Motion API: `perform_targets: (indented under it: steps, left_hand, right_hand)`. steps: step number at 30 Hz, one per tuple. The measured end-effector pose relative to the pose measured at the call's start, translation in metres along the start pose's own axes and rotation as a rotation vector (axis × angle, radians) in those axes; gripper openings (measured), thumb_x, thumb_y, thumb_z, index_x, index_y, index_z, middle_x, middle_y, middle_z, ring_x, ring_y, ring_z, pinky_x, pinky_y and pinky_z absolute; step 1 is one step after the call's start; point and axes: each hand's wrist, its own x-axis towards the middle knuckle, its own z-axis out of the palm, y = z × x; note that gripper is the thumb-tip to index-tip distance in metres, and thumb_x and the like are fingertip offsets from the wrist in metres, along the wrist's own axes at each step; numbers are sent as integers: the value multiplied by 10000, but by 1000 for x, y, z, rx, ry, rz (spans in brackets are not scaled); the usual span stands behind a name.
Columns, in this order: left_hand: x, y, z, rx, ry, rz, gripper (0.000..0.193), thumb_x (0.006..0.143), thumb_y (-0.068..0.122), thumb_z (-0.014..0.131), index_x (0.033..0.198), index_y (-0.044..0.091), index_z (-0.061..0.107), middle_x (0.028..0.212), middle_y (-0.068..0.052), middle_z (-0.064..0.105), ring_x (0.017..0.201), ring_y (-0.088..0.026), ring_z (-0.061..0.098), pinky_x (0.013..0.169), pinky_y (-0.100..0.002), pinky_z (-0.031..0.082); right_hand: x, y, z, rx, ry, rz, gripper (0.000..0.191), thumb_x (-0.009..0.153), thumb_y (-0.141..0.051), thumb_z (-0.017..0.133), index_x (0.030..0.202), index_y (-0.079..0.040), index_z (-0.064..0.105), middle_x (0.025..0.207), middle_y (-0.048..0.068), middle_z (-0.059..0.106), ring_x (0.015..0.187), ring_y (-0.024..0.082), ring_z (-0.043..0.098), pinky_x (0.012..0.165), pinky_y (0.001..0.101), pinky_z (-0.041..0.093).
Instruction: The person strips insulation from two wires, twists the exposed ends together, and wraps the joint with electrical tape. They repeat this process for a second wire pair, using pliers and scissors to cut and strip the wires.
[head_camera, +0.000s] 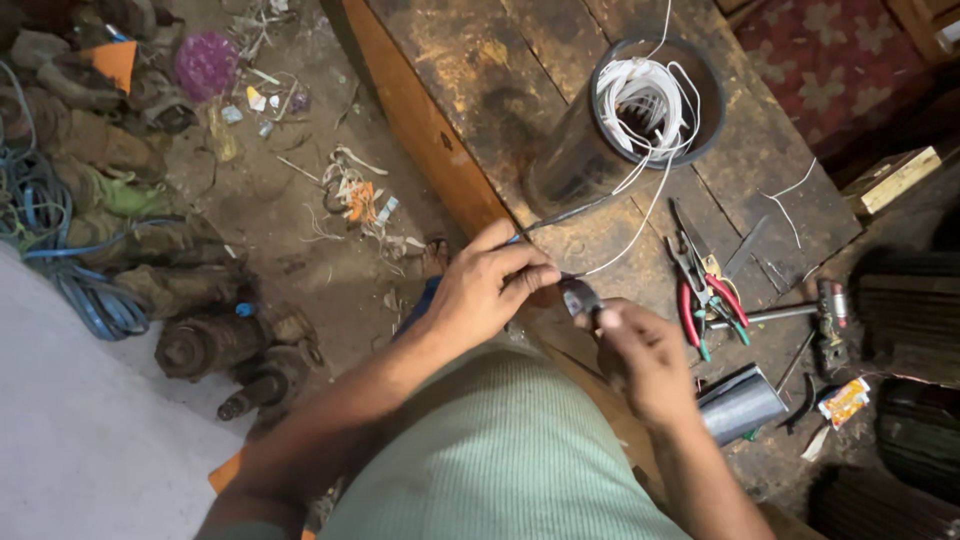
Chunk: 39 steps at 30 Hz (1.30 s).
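Note:
My left hand (487, 285) pinches a thin wire (610, 262) near the front edge of a dark wooden workbench (490, 70). My right hand (640, 355) grips a small tool with dark jaws (580, 297) that meets the wire just right of my left fingertips. The white wire runs up into a dark cylindrical motor stator (640, 110), where several white wires (645, 100) are bunched inside the bore. A dark lead (570, 213) also runs from the stator towards my left hand.
Red-handled pliers (700, 300), scissors and a hammer (800, 315) lie on the bench to the right. A grey sheet roll (740, 403) and a small packet (845, 400) sit near my right forearm. Old motor parts (215, 345), blue cable (60, 250) and scraps litter the floor left.

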Motion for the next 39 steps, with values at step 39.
perform_targets:
  steps: [39]
  left_hand:
    - [9, -9, 2, 106, 80, -6, 232, 844, 295, 810, 939, 83, 798, 989, -93, 668, 934, -275, 680, 820, -367, 540]
  right_hand:
    - [25, 24, 4, -699, 166, -338, 203, 992, -244, 703, 1093, -70, 679, 612, 7, 574, 522, 133, 529, 491, 262, 401]
